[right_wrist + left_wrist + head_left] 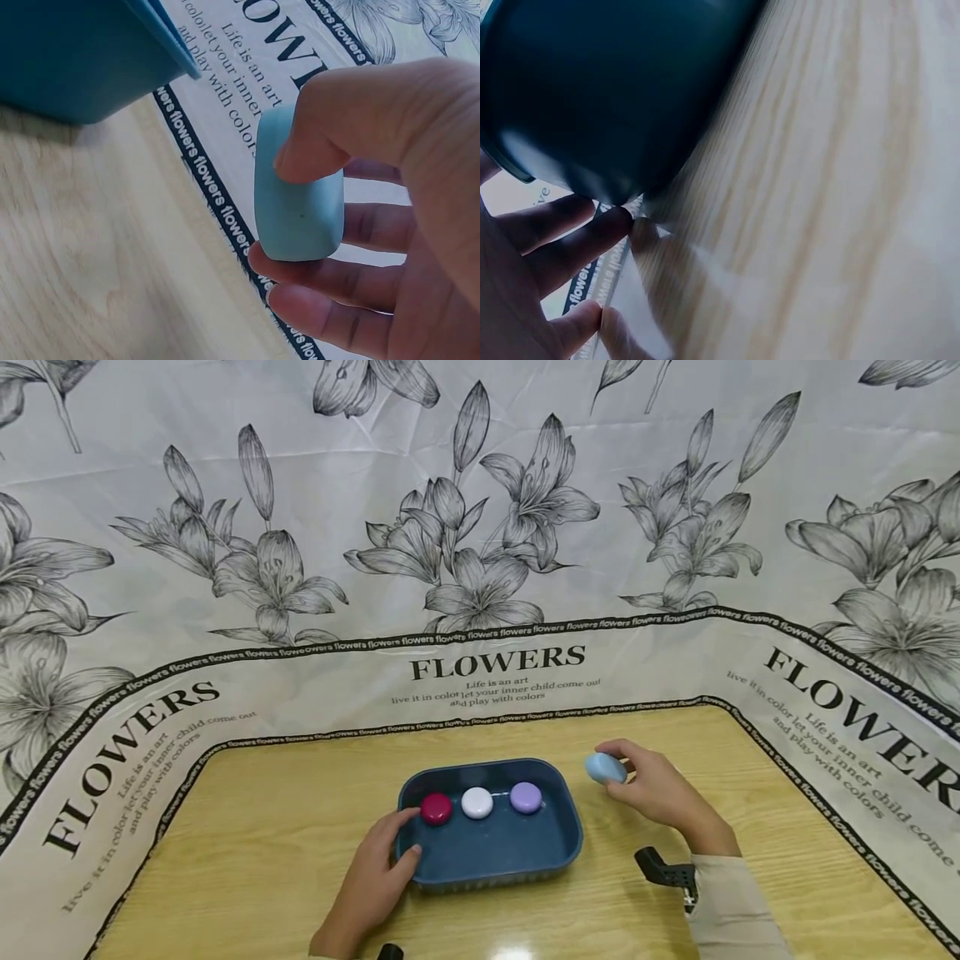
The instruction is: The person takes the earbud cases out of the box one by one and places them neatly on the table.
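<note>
A dark blue tray [487, 852] with rounded corners stands on the table. Inside it, in a row towards the back, lie a dark red disc [436, 808], a white disc [477, 802] and a lilac disc [526, 797], all thick and smooth. My left hand [375, 868] holds the tray's left end, its thumb and index finger at the rim; other fingertips meet the outer wall in the left wrist view. Beyond the tray's right end, my right hand [660, 785] pinches a thick light blue disc [300, 217] between thumb and fingers, raised above the table.
The wooden table [262, 827] extends around the tray. Behind and along both sides hangs a pale flower-print cloth [480, 568] with a black lettered border. A black wrist mount [663, 868] sits by the right sleeve [731, 902].
</note>
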Motion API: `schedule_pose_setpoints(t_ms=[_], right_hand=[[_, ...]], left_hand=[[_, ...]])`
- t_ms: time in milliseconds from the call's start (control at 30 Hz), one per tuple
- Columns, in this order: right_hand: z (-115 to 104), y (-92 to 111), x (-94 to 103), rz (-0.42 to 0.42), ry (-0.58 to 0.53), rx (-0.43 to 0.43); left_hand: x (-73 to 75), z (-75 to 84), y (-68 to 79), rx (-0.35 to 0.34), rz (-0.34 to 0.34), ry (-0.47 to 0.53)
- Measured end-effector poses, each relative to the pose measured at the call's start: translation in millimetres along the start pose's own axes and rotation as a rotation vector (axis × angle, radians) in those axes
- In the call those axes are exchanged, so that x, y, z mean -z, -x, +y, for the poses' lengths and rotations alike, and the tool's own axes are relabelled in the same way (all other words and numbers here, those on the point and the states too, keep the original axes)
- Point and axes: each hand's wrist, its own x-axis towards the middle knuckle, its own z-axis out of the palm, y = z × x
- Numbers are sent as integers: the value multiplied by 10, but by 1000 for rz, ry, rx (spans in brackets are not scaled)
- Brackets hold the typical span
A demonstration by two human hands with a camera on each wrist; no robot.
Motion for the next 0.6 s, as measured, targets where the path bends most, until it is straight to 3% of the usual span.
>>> schedule_pose_setpoints(t_ms=[600], right_hand=[[292, -27, -102, 17, 31, -12]], left_hand=[[-5, 23, -49, -4, -7, -14]])
